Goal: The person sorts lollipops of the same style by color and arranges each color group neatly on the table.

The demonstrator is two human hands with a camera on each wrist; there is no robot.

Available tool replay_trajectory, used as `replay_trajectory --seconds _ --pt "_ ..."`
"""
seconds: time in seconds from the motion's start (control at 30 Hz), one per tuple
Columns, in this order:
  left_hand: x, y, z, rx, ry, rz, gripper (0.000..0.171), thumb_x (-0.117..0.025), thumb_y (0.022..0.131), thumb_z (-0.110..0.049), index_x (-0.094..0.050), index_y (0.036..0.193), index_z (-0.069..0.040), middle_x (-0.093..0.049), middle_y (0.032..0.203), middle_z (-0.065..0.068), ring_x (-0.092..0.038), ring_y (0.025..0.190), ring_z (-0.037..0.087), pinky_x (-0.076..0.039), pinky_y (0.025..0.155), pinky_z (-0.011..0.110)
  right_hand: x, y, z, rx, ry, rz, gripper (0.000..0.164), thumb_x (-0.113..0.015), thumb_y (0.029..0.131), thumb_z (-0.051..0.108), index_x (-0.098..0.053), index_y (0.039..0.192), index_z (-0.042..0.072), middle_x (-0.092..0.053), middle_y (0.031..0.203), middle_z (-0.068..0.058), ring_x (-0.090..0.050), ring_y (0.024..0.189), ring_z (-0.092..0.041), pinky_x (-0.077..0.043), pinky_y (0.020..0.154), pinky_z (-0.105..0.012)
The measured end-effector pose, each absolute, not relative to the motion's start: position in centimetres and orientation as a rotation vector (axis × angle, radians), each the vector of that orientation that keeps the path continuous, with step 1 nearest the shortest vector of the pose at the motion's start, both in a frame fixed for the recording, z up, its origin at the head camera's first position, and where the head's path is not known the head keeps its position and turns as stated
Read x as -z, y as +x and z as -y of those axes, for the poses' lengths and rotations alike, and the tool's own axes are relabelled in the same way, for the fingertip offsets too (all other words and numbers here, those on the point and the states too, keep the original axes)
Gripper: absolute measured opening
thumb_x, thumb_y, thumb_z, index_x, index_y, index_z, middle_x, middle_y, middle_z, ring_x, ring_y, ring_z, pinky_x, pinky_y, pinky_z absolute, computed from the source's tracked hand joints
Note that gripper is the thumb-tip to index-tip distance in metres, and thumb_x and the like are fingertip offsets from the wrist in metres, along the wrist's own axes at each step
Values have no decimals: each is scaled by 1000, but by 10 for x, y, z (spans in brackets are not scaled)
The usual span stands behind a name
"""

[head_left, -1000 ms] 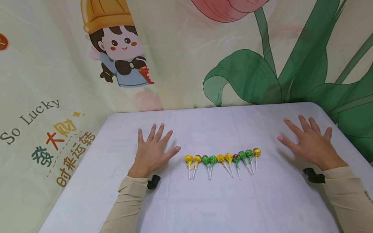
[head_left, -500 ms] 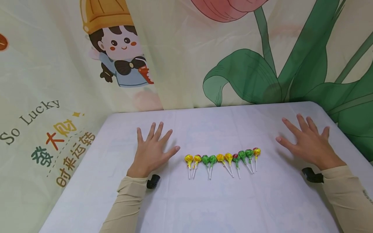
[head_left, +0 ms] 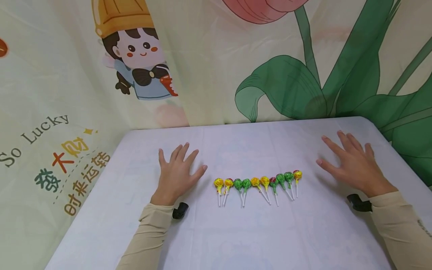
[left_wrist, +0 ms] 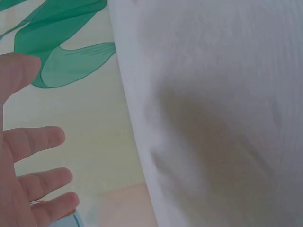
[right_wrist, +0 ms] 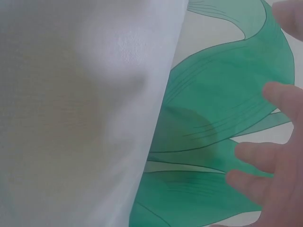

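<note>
A row of several wrapped lollipops lies across the middle of the table, heads away from me and white sticks toward me. At its left end is a yellow lollipop (head_left: 219, 183), and a pair of green lollipops includes this green lollipop (head_left: 246, 183). The right end has a yellow and red lollipop (head_left: 297, 175). My left hand (head_left: 178, 175) is spread just left of the row, its thumb pointing at the leftmost head. To the right, my right hand (head_left: 354, 165) is also spread, apart from the lollipops. Both hands hold nothing. Neither wrist view includes the lollipops.
A white cloth covers the table (head_left: 229, 240). Behind it hangs a printed curtain (head_left: 206, 67) with a cartoon figure, lettering and large green leaves. Black wrist cameras sit at the left cuff (head_left: 180, 210) and the right cuff (head_left: 359, 203).
The right hand has drifted slightly left, toward the row. The left hand's fingers have bent a little. The lollipops lie as before.
</note>
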State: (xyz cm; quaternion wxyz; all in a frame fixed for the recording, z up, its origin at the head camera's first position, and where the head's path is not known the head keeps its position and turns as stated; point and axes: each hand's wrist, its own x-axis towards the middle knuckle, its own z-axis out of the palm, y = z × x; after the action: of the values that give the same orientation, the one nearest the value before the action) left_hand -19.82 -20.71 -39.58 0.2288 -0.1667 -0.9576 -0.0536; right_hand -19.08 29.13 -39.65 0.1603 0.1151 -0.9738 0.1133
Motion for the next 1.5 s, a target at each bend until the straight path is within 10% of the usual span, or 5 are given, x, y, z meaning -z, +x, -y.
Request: replay_trajectory --seconds 0.7,1.5 --pt "404 -196 194 310 -645 2688 38 -63 96 -42 -73 122 -15 -64 129 9 -55 123 31 -29 108 62 406 -188 -268 -475 510 2631 60 -76 85 27 -59 139 7 -60 131 -24 -62 109 -45 -51 79 -62" --pt "411 -191 172 693 -724 2865 32 -62 100 -38 -73 121 -17 -67 120 -2 -58 119 18 -47 99 43 417 -186 -244 -1006 472 2853 35 -67 96 17 -66 127 2 -67 120 -13 -65 98 -27 -56 82 -48"
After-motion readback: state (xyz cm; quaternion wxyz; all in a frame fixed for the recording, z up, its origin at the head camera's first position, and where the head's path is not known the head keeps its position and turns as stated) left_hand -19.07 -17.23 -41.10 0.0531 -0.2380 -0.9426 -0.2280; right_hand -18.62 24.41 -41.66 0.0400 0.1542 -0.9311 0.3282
